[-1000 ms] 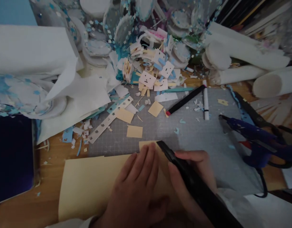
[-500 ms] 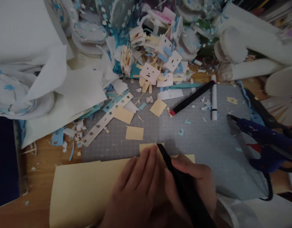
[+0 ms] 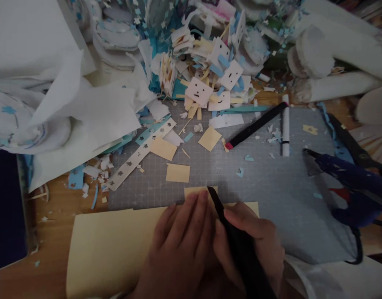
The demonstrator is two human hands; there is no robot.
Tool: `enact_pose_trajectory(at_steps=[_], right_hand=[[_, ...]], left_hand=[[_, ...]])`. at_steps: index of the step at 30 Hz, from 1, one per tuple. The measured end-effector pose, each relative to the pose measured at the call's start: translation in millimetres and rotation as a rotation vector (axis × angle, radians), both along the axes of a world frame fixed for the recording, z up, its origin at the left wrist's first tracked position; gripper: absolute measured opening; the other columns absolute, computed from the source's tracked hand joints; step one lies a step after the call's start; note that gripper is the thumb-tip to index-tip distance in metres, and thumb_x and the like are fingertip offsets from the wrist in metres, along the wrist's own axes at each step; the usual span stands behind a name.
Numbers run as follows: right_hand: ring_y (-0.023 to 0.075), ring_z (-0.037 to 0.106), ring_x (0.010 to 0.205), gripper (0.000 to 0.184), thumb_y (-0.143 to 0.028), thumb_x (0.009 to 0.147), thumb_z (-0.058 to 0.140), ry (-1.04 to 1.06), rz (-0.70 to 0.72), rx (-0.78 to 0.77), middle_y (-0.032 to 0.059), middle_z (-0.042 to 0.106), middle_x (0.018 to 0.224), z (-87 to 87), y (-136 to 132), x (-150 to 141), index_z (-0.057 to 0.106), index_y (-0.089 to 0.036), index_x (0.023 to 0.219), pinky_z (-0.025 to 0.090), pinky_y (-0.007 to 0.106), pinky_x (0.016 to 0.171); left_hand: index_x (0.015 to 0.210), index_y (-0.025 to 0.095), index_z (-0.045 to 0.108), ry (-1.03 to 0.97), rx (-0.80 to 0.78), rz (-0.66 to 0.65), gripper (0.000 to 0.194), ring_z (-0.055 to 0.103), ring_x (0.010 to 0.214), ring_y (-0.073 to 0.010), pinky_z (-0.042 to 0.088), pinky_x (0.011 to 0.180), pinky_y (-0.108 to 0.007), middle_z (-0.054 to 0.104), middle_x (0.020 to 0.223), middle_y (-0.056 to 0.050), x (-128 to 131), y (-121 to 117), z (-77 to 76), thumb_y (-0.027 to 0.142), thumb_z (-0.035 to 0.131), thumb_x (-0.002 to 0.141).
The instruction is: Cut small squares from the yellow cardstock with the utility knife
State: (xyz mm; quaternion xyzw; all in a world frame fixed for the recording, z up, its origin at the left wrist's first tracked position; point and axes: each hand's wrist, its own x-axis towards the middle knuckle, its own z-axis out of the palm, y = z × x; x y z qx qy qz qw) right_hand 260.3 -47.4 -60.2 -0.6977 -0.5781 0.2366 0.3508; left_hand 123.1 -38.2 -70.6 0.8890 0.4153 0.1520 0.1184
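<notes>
My left hand lies flat with fingers stretched out on a pale yellow sheet of paper, pressing it onto the grey cutting mat. My right hand is closed round a black craft knife. The knife's tip rests on a small tab of the yellow paper just past my left fingertips. Three cut yellow squares lie on the mat beyond the sheet.
A heap of paper scraps and small white face cards fills the back of the mat. A black pen and white marker lie at the right. A blue glue gun rests at the far right. White paper sheets lie left.
The view has shifted slightly, and the yellow sheet's right end now shows beyond my right hand. Both hands keep their hold; the knife tip stays at the paper tab.
</notes>
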Motion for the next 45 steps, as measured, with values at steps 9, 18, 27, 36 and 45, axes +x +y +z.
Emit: enact_pose_trajectory(at_steps=[9, 18, 27, 36, 45], right_hand=[[0.0143, 0.058, 0.053, 0.009, -0.014, 0.08, 0.052, -0.14, 0.122, 0.12, -0.0019, 0.058, 0.058, 2.1, 8, 1, 0.055, -0.023, 0.08, 0.049, 0.027, 0.051], [0.0141, 0.054, 0.049, 0.012, -0.011, 0.079, 0.049, -0.333, 0.098, 0.168, -0.0027, 0.053, 0.053, 7.8, 8, -7, 0.049, -0.022, 0.075, 0.041, 0.027, 0.047], [0.0163, 0.056, 0.05, 0.012, -0.01, 0.079, 0.048, -0.438, 0.103, 0.209, -0.0016, 0.055, 0.054, 8.1, 3, -7, 0.05, -0.022, 0.078, 0.043, 0.029, 0.049], [0.0162, 0.055, 0.048, 0.013, -0.011, 0.075, 0.047, -0.403, 0.111, 0.228, -0.0014, 0.056, 0.053, 9.7, 2, -9, 0.051, -0.023, 0.074, 0.041, 0.029, 0.047], [0.0159, 0.061, 0.057, 0.013, -0.01, 0.078, 0.051, -0.268, 0.118, 0.256, -0.0005, 0.061, 0.063, -1.8, -6, -5, 0.051, -0.021, 0.085, 0.05, 0.027, 0.053]], left_hand=[[0.129, 0.008, 0.055, -0.001, -0.033, -0.028, 0.045, 0.037, 0.132, -0.0234, 0.015, 0.113, -0.035, 0.05, 0.141, -0.012, -2, -2, -1.9, 0.027, 0.046, 0.089], [0.127, 0.015, 0.058, 0.084, -0.028, 0.027, 0.041, 0.037, 0.133, -0.0187, 0.013, 0.114, -0.035, 0.048, 0.143, -0.006, 1, -3, 0.0, 0.025, 0.04, 0.092], [0.122, 0.016, 0.062, 0.091, -0.018, 0.021, 0.038, 0.038, 0.132, -0.0186, 0.017, 0.11, -0.034, 0.048, 0.143, -0.005, 2, -3, -0.4, 0.025, 0.041, 0.092], [0.126, 0.012, 0.058, 0.102, -0.027, -0.017, 0.045, 0.034, 0.135, -0.0215, 0.017, 0.109, -0.033, 0.046, 0.144, -0.008, -1, -1, 2.2, 0.032, 0.043, 0.088], [0.136, 0.008, 0.046, 0.111, -0.062, -0.159, 0.074, 0.032, 0.137, -0.0265, 0.021, 0.11, -0.035, 0.041, 0.147, -0.014, -13, 7, 13.5, 0.06, 0.049, 0.083]])
